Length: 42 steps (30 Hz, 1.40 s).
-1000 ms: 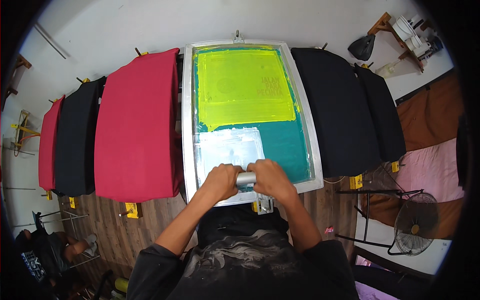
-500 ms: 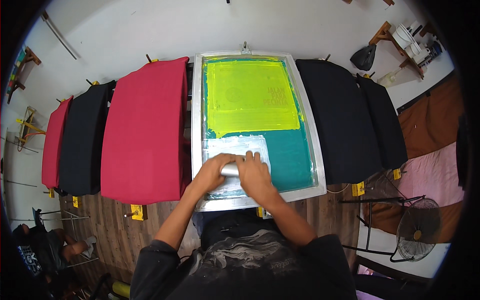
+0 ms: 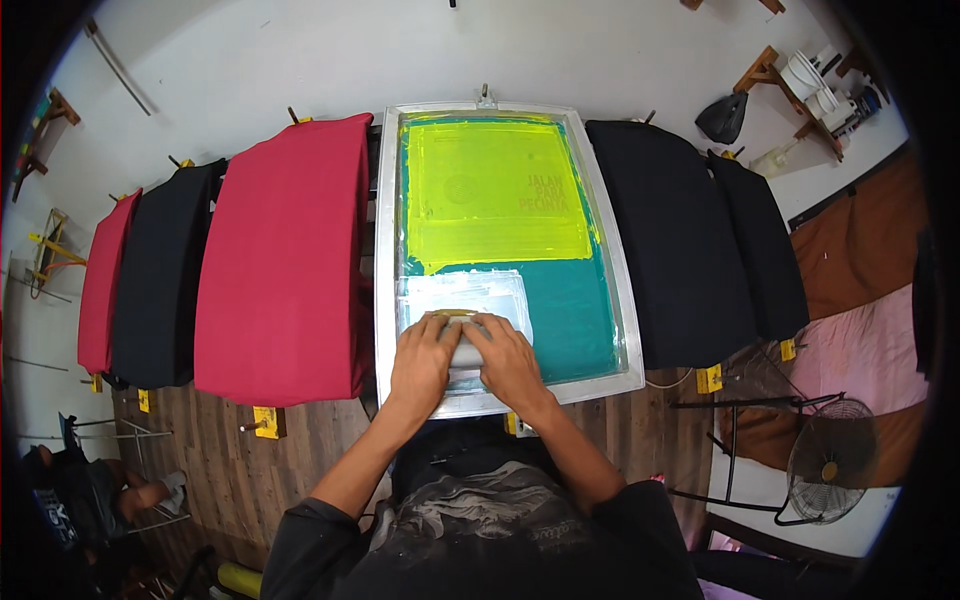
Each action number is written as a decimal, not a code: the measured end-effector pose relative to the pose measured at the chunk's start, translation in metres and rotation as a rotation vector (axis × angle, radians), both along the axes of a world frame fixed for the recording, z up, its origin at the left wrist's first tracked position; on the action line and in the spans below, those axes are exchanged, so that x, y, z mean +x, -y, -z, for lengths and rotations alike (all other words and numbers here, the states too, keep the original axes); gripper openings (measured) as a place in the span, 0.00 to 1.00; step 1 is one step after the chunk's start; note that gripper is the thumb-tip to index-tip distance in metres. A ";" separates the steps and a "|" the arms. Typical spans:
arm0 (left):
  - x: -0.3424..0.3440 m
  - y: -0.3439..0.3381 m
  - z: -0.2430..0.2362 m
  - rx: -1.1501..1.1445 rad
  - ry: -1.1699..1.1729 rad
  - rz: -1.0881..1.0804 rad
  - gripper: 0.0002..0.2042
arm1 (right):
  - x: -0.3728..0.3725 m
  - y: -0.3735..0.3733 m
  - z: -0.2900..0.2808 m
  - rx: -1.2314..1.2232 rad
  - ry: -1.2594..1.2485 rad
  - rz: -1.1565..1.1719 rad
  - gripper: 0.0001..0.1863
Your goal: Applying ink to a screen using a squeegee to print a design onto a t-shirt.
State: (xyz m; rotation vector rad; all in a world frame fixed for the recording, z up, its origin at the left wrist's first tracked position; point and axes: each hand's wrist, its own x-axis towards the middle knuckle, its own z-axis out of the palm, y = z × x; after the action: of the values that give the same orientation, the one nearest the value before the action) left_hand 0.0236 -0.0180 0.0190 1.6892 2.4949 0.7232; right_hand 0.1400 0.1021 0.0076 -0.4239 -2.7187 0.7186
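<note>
Both my hands grip a grey metal squeegee over the near left part of a silk screen. My left hand is closed on its left side and my right hand on its right, thumbs toward each other. A yellowish strip shows along the squeegee's far edge. Under it lies a patch of white ink. Farther off, a bright yellow-green ink area with a faint round mark and lettering covers the teal mesh. A silvery metal frame surrounds the screen.
Red cloth and black cloth cover boards on the left; more black cloth covers boards on the right. A fan stands at the lower right. Another person's leg shows at the lower left. A shelf hangs far right.
The squeegee has turned in my hands, so its yellowish edge now shows on the far side. My right fingers have come down onto it, level with the left. The view has shifted slightly.
</note>
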 end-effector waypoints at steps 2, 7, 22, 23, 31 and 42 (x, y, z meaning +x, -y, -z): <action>0.013 -0.001 0.010 -0.039 -0.110 0.004 0.20 | 0.012 0.001 0.011 -0.008 -0.017 0.027 0.33; 0.041 0.020 0.023 -0.102 -0.130 0.058 0.25 | 0.040 0.016 0.013 -0.036 0.106 0.042 0.32; -0.007 -0.007 0.001 0.073 0.198 0.043 0.24 | -0.004 -0.001 -0.009 0.138 0.100 0.085 0.19; -0.009 -0.006 0.005 0.052 0.247 0.037 0.23 | -0.002 0.003 -0.007 0.154 0.105 0.069 0.19; 0.029 0.037 0.000 -0.024 0.282 0.082 0.32 | 0.037 0.033 -0.018 0.085 0.264 -0.006 0.19; -0.048 -0.031 -0.001 -0.147 0.337 0.071 0.25 | -0.041 -0.041 -0.018 0.070 0.256 -0.034 0.13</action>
State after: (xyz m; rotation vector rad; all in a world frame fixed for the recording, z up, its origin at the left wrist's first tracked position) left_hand -0.0242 0.0125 0.0201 1.4596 2.1898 0.7286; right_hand 0.0992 0.1432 0.0257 -0.4840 -2.9866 0.6133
